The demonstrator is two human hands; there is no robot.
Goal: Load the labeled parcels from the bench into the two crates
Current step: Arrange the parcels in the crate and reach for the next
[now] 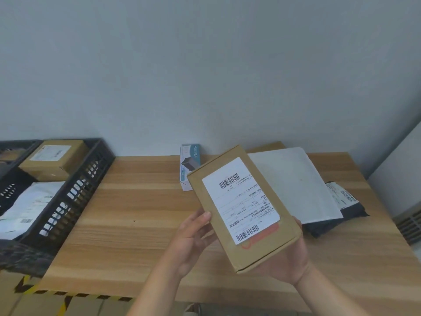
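I hold a flat brown cardboard parcel (243, 208) with a white barcode label above the wooden bench (136, 201), label facing me. My left hand (193, 240) grips its left edge with the thumb on top. My right hand (287, 261) cups the parcel's lower right corner from beneath. On the bench behind it lie a white padded mailer (293, 183), a dark poly bag (341, 213) with a label, and a small blue and white box (189, 163). A black crate (75, 192) at left holds a brown labeled box (54, 158) and a white labeled bag (29, 206).
A second black crate (16, 147) shows at the far left edge. The wall runs right behind the bench. A grey unit (407, 206) stands at the right end. Yellow and black hazard tape (68, 293) marks the surface below the crate.
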